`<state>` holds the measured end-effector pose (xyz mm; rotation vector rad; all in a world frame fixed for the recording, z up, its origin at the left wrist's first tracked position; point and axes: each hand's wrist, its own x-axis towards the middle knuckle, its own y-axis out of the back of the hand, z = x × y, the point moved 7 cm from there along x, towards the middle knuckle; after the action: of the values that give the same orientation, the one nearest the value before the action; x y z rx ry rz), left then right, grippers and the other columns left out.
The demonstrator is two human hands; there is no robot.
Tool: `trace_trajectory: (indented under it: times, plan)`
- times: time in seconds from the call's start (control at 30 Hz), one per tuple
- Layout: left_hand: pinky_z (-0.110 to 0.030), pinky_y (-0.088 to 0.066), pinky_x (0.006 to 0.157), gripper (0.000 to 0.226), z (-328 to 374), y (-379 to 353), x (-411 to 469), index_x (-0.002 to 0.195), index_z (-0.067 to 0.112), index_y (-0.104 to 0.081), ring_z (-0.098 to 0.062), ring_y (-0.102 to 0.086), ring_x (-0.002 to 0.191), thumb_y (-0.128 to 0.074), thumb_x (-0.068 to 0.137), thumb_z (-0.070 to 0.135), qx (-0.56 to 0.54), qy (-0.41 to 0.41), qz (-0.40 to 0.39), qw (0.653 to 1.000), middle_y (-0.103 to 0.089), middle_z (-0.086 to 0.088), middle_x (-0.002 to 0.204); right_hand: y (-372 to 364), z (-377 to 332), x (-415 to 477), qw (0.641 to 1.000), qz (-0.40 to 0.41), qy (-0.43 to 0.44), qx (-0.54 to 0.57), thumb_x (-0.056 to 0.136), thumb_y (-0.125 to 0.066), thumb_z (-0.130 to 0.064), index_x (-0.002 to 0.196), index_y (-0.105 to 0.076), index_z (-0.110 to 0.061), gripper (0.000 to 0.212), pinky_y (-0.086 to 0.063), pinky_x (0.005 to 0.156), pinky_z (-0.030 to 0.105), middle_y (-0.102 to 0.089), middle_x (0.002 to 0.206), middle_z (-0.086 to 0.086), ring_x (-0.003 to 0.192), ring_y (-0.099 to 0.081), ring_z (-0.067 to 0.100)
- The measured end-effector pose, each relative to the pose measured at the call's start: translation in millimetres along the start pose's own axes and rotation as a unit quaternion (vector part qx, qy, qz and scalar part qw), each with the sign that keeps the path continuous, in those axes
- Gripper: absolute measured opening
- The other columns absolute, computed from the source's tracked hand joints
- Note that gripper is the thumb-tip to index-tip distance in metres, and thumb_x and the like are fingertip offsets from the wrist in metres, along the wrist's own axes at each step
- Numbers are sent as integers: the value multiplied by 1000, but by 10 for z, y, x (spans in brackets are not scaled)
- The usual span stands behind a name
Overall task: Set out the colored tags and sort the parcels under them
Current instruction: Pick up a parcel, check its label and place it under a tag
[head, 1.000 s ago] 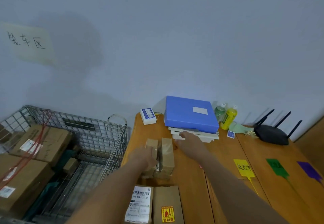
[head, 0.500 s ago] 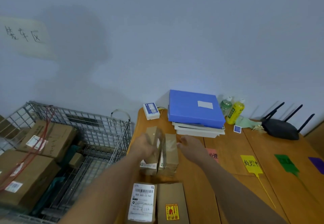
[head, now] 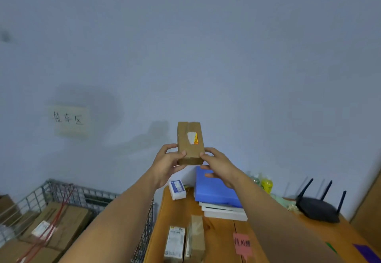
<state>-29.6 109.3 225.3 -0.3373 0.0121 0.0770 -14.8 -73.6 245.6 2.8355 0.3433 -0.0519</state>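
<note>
A small brown cardboard parcel (head: 190, 141) with a white and yellow-red sticker is held up in front of the wall, well above the wooden table (head: 177, 217). My left hand (head: 168, 163) grips its lower left side and my right hand (head: 218, 166) pinches its lower right corner. Two more parcels lie on the table below: one with a white label (head: 174, 242) and a plain brown one (head: 196, 237). A pink tag (head: 242, 244) with writing lies to their right. Bits of a green tag (head: 331, 247) and a purple tag (head: 366, 252) show at the lower right.
A wire cage (head: 68, 196) with large cardboard boxes stands left of the table. A blue folder (head: 216, 190) on white books, a small white box (head: 177, 189), a yellow bottle (head: 267, 185) and a black router (head: 317, 209) stand along the wall. A paper sign (head: 70, 119) hangs on the wall.
Both hands have lifted one parcel from the table up to eye level. The view has tilted upward, so the yellow tag and nearest parcels have left the frame.
</note>
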Motion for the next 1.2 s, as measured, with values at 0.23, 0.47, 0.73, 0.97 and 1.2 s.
trace_trajectory:
  times: [0.23, 0.47, 0.73, 0.97, 1.2]
  plan:
    - [-47, -57, 100, 41, 669, -422, -273, 128, 18, -56, -34, -72, 110, -70, 93, 4, 8, -39, -32, 999, -71, -16, 123, 311, -666, -322, 994, 2, 51, 95, 95, -67, -28, 134, -52, -21, 42, -59, 92, 34, -69, 117, 8, 103, -72, 22]
    - [-47, -47, 112, 43, 989, -537, -414, 127, 20, -60, -22, -60, 125, -75, 88, 14, 73, -81, -10, 994, -67, -6, 128, 490, -930, -621, 989, 60, 120, 66, 91, -72, -19, 135, -49, -16, 50, -58, 92, 35, -67, 121, 7, 102, -70, 19]
    - [-55, -52, 105, 81, 1098, -798, -496, 142, 24, -36, -24, -59, 126, -85, 81, 45, 25, -70, -29, 997, -59, -4, 133, 484, -1212, -1032, 842, 257, 322, -347, 84, -72, -37, 143, -42, -21, 67, -53, 86, 35, -50, 134, -5, 123, -44, 16]
    - [-53, -64, 76, 57, 951, -885, -477, 131, 11, -50, -27, -79, 90, -80, 84, 22, -38, -59, 0, 998, -77, -13, 113, 114, -1271, -1336, 789, 187, 414, -414, 86, -66, -43, 129, -53, -26, 48, -49, 82, 27, -55, 122, -9, 110, -50, 13]
    - [-64, -58, 90, 31, 972, -969, -568, 123, 11, -63, -37, -75, 102, -66, 93, 18, -15, -59, -57, 996, -78, -12, 112, 693, -1091, -1121, 939, 262, 219, -38, 94, -63, -39, 137, -44, -25, 49, -48, 96, 31, -53, 134, -8, 118, -54, 12]
